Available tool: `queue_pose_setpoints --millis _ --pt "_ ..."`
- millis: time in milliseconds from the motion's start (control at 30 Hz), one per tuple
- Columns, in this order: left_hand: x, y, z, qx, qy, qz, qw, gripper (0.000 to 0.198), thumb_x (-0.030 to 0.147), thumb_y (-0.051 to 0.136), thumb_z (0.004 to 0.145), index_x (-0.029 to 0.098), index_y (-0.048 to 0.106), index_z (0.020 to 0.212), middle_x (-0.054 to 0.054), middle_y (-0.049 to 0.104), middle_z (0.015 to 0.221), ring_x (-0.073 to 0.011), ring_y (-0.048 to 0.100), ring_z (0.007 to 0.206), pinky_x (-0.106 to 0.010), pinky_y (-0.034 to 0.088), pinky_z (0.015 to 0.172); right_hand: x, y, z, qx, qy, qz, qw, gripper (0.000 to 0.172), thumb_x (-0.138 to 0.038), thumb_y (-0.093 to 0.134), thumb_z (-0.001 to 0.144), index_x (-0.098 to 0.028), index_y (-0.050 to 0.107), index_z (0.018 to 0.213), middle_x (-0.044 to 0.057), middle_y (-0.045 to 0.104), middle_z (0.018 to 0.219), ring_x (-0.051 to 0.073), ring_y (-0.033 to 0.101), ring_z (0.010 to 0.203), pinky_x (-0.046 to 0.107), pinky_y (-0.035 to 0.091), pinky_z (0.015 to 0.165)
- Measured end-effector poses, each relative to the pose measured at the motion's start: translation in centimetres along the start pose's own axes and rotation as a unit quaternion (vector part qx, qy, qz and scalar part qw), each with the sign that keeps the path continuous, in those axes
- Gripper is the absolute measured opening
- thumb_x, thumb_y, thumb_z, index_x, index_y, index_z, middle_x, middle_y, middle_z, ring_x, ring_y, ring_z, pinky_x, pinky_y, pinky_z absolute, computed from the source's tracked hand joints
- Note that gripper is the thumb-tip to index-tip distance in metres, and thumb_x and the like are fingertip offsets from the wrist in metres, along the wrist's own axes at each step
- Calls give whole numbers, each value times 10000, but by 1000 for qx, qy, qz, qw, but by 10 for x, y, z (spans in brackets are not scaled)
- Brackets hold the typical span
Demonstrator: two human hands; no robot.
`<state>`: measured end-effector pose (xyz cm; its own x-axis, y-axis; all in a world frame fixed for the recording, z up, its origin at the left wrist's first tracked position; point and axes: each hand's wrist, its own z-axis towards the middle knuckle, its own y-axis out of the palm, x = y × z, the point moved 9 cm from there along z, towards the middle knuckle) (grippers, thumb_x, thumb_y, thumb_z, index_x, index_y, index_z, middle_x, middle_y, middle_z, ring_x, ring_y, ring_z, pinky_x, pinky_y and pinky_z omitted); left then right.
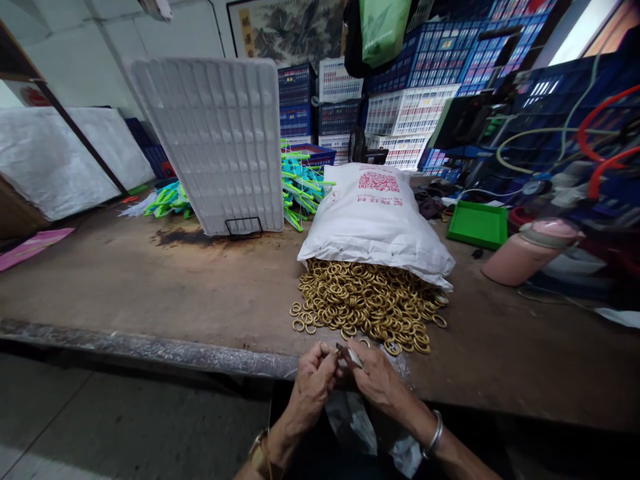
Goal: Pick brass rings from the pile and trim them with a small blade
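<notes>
My left hand [313, 380] and my right hand [373, 375] meet at the table's front edge. The left fingers are pinched on a small brass-coloured piece, probably a ring, partly hidden by the fingertips. In my right hand is a small tool [354, 358] with a pale handle and dark tip, pointing at the left fingertips. Just beyond the hands lies a heap of brass-coloured rings [370, 300], spilling from the mouth of a white sack [380, 220] with red print.
A white ribbed tray [230, 147] stands upright on the wooden table [125, 287]. Green and teal items [303, 187] lie behind it. At right are a green tray [477, 225] and a pink bottle [530, 253]. Stacked crates [413, 110] stand at the back.
</notes>
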<state>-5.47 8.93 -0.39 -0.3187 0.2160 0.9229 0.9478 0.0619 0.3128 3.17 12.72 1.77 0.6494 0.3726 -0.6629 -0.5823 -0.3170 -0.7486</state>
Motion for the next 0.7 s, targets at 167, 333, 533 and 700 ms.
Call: queue_pose_setpoints --millis 167,333,533,700 --pt "7 -1 -2 5 34 41 999 290 420 526 759 158 459 656 57 405 519 -36 279 414 -181 221 417 -2 13 -6 -41 -30 -96 994 261 -65 363 590 -193 486 782 1 554 638 126 462 574 226 280 548" --pt "4 7 -16 -27 8 52 998 296 431 517 761 164 451 652 54 422 500 -33 283 389 -175 199 384 26 2 -2 -16 30 -192 981 256 -60 373 644 -177 501 833 21 580 644 136 495 569 238 235 523" --pt "-41 29 -36 -120 -137 -13 983 317 468 540 715 161 464 695 8 547 570 -28 321 335 -157 175 309 42 -23 0 76 63 -221 970 178 -73 379 694 -188 496 763 8 562 606 137 519 563 238 243 526" --pt "-91 31 -38 -130 -216 -23 967 228 342 558 682 128 516 617 -37 603 614 -25 360 330 -137 204 282 43 -20 3 113 59 -194 973 168 -108 401 744 -191 497 855 14 610 703 142 560 646 232 279 569"
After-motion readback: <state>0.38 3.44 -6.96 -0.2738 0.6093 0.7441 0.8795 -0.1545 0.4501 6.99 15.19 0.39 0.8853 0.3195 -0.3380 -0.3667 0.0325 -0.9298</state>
